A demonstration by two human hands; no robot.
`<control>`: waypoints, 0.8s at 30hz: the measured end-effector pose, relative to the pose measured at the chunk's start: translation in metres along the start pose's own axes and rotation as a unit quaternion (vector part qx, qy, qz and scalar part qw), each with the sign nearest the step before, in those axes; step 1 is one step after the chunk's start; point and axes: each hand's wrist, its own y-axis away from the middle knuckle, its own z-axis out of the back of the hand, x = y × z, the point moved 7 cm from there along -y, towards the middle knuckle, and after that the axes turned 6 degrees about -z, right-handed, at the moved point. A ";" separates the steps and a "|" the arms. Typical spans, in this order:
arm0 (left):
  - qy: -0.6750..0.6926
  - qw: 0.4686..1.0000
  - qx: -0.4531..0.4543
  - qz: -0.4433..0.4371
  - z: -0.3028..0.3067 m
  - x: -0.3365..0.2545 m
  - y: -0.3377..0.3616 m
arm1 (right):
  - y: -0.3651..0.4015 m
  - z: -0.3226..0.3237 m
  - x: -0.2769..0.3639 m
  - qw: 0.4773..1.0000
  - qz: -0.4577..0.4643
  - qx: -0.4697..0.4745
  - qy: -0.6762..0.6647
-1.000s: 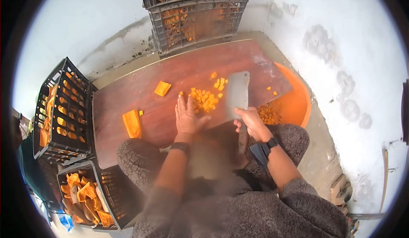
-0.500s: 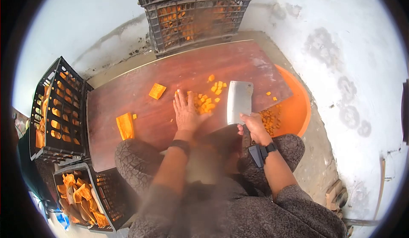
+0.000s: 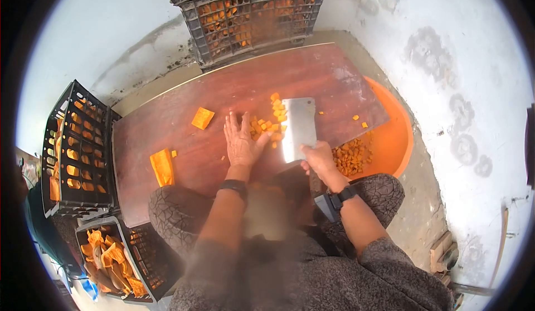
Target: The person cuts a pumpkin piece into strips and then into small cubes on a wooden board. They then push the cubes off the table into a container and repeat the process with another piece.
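Note:
Diced orange cubes point(image 3: 266, 126), pumpkin-like in look, lie in a loose pile on the reddish-brown board point(image 3: 184, 107). On their left side my left hand point(image 3: 242, 142) is flat on the board, fingers spread, its thumb by the cubes. My right hand point(image 3: 319, 158) grips the handle of a broad cleaver point(image 3: 298, 127), whose blade stands at the right edge of the pile, near or touching some cubes. A thick orange slab point(image 3: 203, 118) lies farther left on the board, and a longer orange piece point(image 3: 162, 167) sits near its front left edge.
An orange basin point(image 3: 393, 144) holding many cubes point(image 3: 352, 158) sits under the board's right end. Black crates point(image 3: 253, 24) are stacked behind the board; another crate point(image 3: 83, 149) stands left. A lower crate point(image 3: 131, 258) holds peels point(image 3: 111, 261). Walls rise behind and right.
My right hand has brought the cleaver left, up against the cubes, some of which have shifted together. My left hand stays beside the pile, fingers still spread.

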 end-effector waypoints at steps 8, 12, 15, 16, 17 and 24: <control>0.112 0.993 -0.036 0.002 -0.001 0.003 -0.004 | 0.017 -0.050 0.011 0.996 0.048 0.047 0.063; 0.161 0.985 -0.058 -0.011 -0.001 0.007 -0.004 | 0.024 -0.073 0.016 0.994 0.048 0.065 0.069; 0.182 0.981 -0.067 0.002 0.000 0.008 -0.003 | 0.034 -0.084 0.023 0.993 0.058 0.083 0.063; 0.203 0.976 -0.075 0.012 0.001 0.009 -0.003 | 0.039 -0.087 0.025 0.991 0.066 0.096 0.060; 0.217 0.972 -0.090 0.015 0.003 0.009 -0.003 | 0.043 -0.088 0.028 0.989 0.078 0.111 0.054; 0.293 0.954 -0.068 0.004 -0.004 -0.024 0.004 | 0.051 -0.073 0.016 0.990 0.043 0.133 -0.019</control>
